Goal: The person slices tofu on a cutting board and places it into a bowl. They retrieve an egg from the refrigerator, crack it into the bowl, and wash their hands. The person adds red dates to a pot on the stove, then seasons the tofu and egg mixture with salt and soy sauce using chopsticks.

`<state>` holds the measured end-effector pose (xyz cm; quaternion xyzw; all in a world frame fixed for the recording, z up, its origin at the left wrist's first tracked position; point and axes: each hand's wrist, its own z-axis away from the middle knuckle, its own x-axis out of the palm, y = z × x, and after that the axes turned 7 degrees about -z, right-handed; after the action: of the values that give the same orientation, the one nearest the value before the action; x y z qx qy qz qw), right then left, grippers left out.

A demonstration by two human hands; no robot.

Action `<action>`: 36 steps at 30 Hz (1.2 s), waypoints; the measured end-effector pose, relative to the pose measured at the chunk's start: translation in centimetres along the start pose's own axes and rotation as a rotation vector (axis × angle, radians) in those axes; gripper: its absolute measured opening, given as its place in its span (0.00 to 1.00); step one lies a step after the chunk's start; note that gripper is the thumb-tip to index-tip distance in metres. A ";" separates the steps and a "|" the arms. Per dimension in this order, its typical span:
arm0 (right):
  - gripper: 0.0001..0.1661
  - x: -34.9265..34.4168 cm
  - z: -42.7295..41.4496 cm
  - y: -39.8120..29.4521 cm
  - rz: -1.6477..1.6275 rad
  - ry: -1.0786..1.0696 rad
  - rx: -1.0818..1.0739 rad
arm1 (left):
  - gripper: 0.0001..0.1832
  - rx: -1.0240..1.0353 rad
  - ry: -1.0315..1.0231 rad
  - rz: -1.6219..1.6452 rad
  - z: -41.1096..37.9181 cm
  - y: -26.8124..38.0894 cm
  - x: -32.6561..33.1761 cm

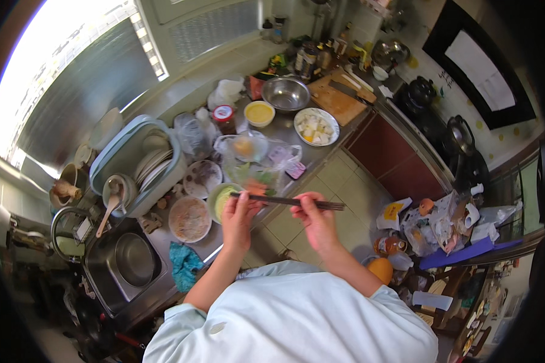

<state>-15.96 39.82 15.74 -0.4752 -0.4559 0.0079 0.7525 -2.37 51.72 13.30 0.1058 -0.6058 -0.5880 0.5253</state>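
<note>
Dark chopsticks [286,200] lie nearly level between my two hands, above the counter's front edge. My left hand [238,220] pinches them near one end, while my right hand [315,220] grips them towards the other end. Just behind my left hand is a pale bowl [214,199] with light green shredded food, partly hidden. To its left sits a plate of pinkish food [190,219], and a patterned plate [203,178] stands further back. A clear plastic bag [236,168] with leafy greens lies beyond my hands. A pink-edged phone-like object [295,169] rests by the counter edge.
Beyond are a bowl of white cubes [316,127], a bowl of yellow liquid [259,113], a steel bowl [286,93] and a knife [345,88] on a cutting board [340,109]. A dish tub [138,168] and sink [122,267] are left; a stove [436,109] is right.
</note>
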 end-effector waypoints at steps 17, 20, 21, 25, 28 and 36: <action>0.08 -18.4 -21.7 -11.2 0.872 0.077 -0.366 | 0.18 -0.455 -0.174 -0.244 -15.8 -19.1 14.9; 0.06 -16.8 -24.5 -11.6 1.071 -0.112 -0.386 | 0.27 -0.441 -0.011 -0.227 -21.3 -22.8 14.6; 0.06 -16.9 -24.8 -11.3 1.085 -0.167 -0.408 | 0.28 -0.437 0.044 -0.234 -22.6 -23.8 14.4; 0.09 -17.5 -26.0 -10.5 1.138 -0.378 -0.493 | 0.34 -0.443 0.195 -0.214 -26.6 -24.4 15.5; 0.11 -18.7 -27.5 -9.6 1.157 -0.480 -0.474 | 0.35 -0.428 0.207 -0.225 -27.9 -24.2 16.4; 0.17 -20.5 -31.6 -8.0 1.362 -0.753 -0.620 | 0.31 -0.230 0.187 -0.318 -30.2 -27.1 16.3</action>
<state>-9.35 3.96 3.39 -0.7977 -0.2714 0.4932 0.2161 0.41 13.68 -8.07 0.1936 -0.4592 -0.7163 0.4884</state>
